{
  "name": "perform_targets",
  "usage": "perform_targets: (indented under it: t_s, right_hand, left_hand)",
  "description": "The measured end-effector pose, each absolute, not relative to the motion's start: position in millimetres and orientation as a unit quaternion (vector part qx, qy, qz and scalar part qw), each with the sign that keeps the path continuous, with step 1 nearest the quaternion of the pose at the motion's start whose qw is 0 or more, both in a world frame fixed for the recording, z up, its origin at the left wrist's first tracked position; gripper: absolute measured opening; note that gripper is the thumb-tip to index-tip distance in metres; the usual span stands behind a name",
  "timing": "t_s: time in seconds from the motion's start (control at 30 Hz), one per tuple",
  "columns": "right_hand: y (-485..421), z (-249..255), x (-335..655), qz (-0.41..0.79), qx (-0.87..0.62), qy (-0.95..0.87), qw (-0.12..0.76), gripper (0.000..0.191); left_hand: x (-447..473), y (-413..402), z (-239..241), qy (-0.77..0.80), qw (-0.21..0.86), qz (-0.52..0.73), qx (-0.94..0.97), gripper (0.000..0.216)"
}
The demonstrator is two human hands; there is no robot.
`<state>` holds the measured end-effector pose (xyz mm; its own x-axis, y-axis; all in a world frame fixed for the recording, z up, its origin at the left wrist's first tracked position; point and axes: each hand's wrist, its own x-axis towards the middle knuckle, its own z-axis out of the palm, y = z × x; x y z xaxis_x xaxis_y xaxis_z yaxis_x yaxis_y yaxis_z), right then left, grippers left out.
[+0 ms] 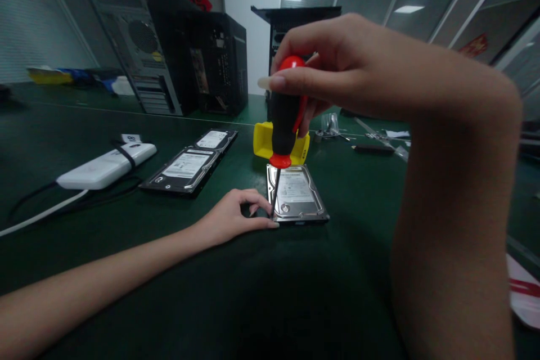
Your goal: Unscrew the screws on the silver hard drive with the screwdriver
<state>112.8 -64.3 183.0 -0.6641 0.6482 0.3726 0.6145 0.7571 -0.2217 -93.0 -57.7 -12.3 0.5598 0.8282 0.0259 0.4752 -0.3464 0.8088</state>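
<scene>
- Right hand (333, 67), nearest, grips a bulbous red-and-black screwdriver (283, 124), tip down at near-left corner of flat silver metal hard drive (298, 201).
- Left hand (232, 215): thumb and forefinger narrow there; pinching drive or shaft, cannot tell.
- Drive lies on dark green table (358, 202); probably dense, rigid, shock-sensitive; take by side edges.
- White printed label (295, 185) on top.

Shiny metal hard drive (296, 194)

Right fingers (304, 36) hold a screwdriver (283, 124), probably touching a drive (295, 191).

Red/blk screwdriver (283, 129), grn tabletop (202, 298)
</scene>
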Motion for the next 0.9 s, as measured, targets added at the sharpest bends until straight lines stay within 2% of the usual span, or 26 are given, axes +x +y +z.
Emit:
perform_targets:
  t_s: [0.37, 0.57, 0.7, 0.9]
  right_hand:
    - [-66, 179, 113, 0.056, -0.361, -0.896, 0.252, 0.026]
    - [-69, 179, 107, -0.002, -0.396, -0.880, 0.261, 0.039]
    - [-65, 178, 107, -0.006, -0.373, -0.894, 0.249, 0.033]
    - [-61, 175, 104, 0.051, -0.377, -0.897, 0.225, 0.023]
  left_hand:
    - [-89, -59, -11, 0.417, 0.394, 0.232, 0.785, 0.032]
    - [-88, -60, -11, 0.415, 0.393, 0.235, 0.786, 0.031]
    - [-88, -61, -10, 0.417, 0.387, 0.236, 0.788, 0.033]
    - [-87, -61, -10, 0.429, 0.372, 0.237, 0.788, 0.036]
